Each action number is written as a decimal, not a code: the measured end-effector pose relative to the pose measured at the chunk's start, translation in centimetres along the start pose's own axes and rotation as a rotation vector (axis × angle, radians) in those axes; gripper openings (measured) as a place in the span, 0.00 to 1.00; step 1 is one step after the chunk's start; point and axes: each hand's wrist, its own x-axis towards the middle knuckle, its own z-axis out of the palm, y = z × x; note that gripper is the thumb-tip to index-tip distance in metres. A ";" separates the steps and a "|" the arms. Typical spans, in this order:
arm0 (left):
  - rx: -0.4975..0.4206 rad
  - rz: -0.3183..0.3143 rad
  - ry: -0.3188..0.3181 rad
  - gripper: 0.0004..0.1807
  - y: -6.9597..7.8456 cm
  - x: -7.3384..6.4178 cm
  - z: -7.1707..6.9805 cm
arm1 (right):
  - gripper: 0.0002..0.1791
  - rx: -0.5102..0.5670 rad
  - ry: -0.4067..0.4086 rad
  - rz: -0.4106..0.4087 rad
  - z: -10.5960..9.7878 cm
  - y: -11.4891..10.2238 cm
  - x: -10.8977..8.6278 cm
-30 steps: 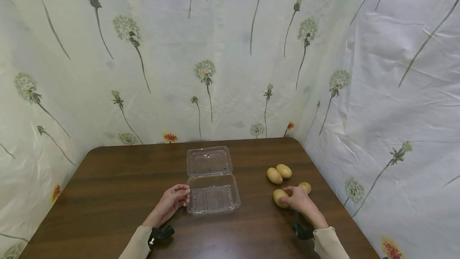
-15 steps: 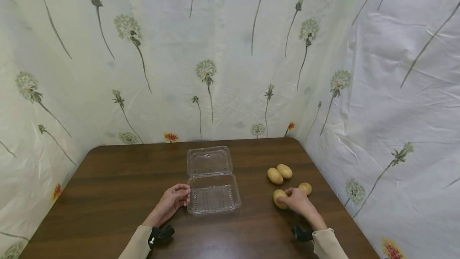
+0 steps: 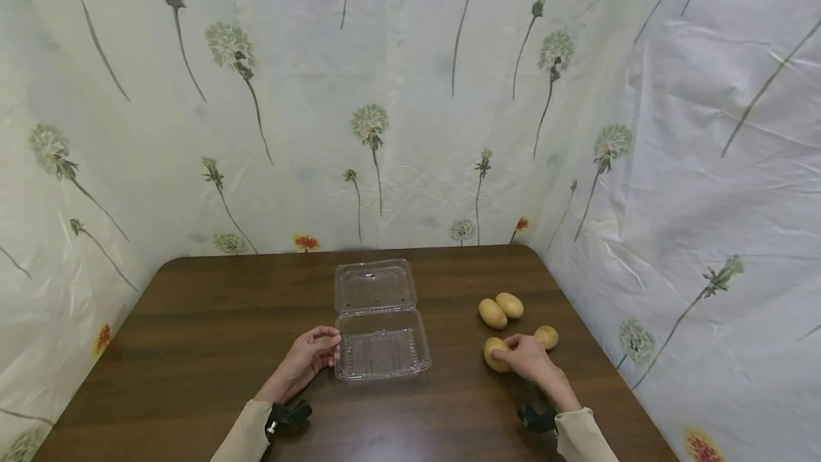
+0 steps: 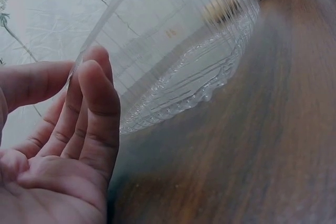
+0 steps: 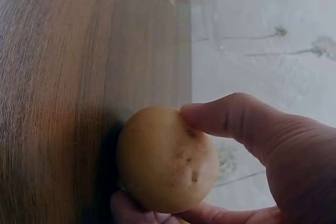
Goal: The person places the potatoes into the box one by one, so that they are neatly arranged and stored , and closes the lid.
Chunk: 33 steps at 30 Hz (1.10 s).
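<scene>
Wood-grain table (image 3: 224,319), dandelion-printed sheeting (image 3: 423,148) behind it.
I see the left hand (image 3: 306,361) pinching the clear container (image 3: 383,378) by its rim; toward the table's right, the right hand (image 3: 531,360) grips a potato (image 3: 494,355) near three others (image 3: 492,314).

Soft light is washing the pale, flower-printed sheet (image 3: 295,105); a whitish glare is sitting on the brown, wood-grained table (image 3: 398,426) nearest me. My wrist views are looking dimmer than the head view, their backgrounds blurring, and dark shadow is hugging the round, yellow potato (image 5: 163,161).
</scene>
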 end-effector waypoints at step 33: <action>0.006 0.005 0.011 0.17 -0.1 0.1 -0.2 | 0.20 0.095 0.045 0.002 -0.4 -3.2 1.3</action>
